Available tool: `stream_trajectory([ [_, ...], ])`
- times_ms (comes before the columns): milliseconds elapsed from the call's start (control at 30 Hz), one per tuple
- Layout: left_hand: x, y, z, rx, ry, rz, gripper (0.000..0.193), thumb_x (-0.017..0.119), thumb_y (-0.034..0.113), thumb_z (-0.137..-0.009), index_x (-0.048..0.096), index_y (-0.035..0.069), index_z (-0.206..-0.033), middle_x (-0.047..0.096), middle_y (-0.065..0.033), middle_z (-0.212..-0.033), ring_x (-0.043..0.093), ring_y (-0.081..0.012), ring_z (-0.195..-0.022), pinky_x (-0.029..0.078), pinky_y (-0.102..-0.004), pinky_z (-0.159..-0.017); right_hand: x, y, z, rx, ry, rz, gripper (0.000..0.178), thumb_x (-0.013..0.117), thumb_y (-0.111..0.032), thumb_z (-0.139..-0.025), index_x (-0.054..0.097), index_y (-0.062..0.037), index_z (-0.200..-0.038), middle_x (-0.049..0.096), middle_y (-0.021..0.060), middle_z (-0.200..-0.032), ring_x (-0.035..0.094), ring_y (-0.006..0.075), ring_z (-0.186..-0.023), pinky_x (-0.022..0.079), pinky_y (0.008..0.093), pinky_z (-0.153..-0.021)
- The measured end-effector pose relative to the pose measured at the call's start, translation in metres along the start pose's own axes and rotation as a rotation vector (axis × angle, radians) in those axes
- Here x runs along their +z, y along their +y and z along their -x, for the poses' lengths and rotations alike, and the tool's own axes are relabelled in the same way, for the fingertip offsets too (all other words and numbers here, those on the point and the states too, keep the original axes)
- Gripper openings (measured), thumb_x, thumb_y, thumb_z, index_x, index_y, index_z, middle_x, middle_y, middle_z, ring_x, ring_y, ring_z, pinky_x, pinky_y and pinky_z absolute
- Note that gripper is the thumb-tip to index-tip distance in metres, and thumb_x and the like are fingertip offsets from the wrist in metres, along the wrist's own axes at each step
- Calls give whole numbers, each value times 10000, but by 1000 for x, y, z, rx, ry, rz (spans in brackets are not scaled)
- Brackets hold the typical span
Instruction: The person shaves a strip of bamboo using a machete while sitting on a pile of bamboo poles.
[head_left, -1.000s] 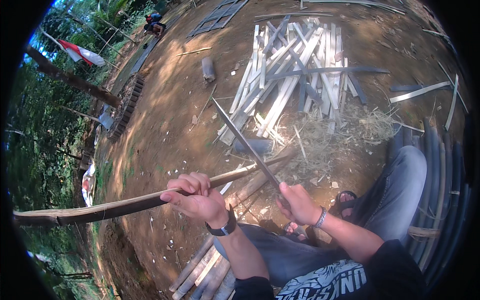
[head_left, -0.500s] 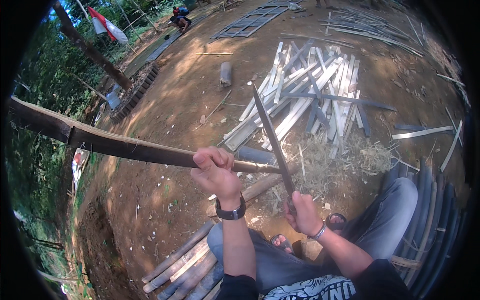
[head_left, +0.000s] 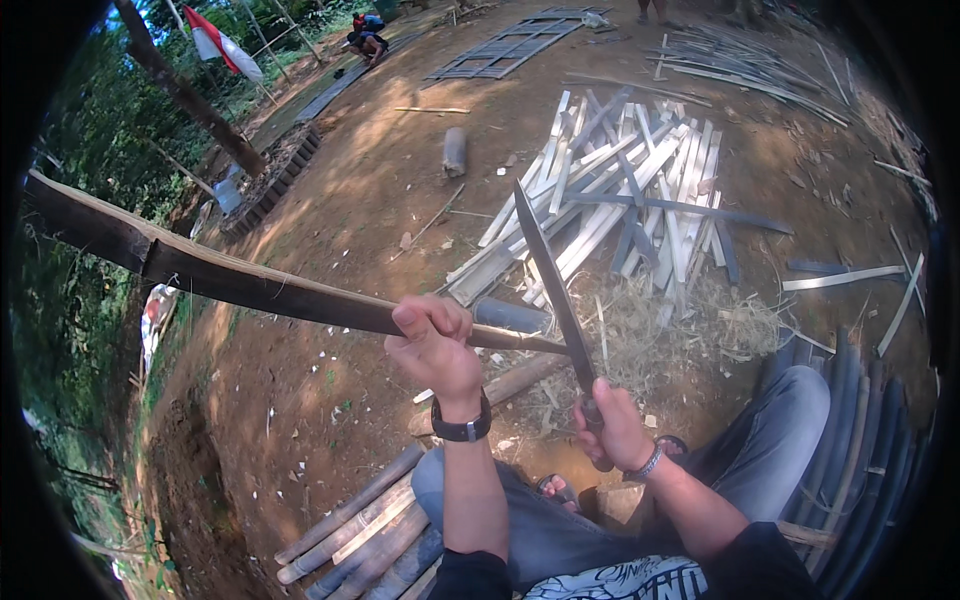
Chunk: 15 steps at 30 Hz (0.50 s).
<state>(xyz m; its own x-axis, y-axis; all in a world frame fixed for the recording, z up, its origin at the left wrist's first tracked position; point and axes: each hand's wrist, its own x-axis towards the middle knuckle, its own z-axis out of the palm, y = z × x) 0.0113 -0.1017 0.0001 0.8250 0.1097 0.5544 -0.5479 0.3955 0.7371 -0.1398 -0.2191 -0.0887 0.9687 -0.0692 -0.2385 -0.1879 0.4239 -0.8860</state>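
Note:
My left hand (head_left: 437,345) is wrapped round a long split bamboo strip (head_left: 270,290), dark on its outer side and pale along the cut edge. The strip runs from the far left, slanting down to its narrow end in front of me. In my right hand (head_left: 612,425) is the handle of a machete (head_left: 552,275), its long blade pointing up and away. The lower part of the blade meets the tip of the strip, or crosses just in front of it; I cannot tell which.
A heap of pale split slats (head_left: 640,180) lies ahead, with curly shavings (head_left: 690,320) before it. Bamboo poles lie to my right (head_left: 860,450) and at my lower left (head_left: 370,530). A short log (head_left: 454,152) lies farther off. A person (head_left: 368,45) crouches in the distance.
The machete's blade shows more of its broad face now, and more of its handle shows below my right hand. The left hand keeps its hold on the bamboo strip. The view has shifted slightly.

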Motion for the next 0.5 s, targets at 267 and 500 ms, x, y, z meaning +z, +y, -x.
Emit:
stream_trajectory([
  [267, -6, 0, -1, 5, -31, 1, 562, 425, 540, -949, 333, 84, -633, 264, 23, -515, 270, -82, -429, 218, -246, -414, 5, -3, 6, -18, 15, -80, 641, 300, -555, -973, 488, -17, -679, 426, 16, -486, 412, 102, -374, 340, 244, -357],
  [500, -8, -8, 0, -5, 4, 51, 554, 417, 537, -949, 329, 90, -634, 258, 21, -515, 262, -84, -428, 225, -251, -415, 1, 48, 1, 295, 18, -16, 655, 326, -552, -970, 489, -2, -653, 438, 28, -488, 418, 104, -385, 335, 257, -369],
])
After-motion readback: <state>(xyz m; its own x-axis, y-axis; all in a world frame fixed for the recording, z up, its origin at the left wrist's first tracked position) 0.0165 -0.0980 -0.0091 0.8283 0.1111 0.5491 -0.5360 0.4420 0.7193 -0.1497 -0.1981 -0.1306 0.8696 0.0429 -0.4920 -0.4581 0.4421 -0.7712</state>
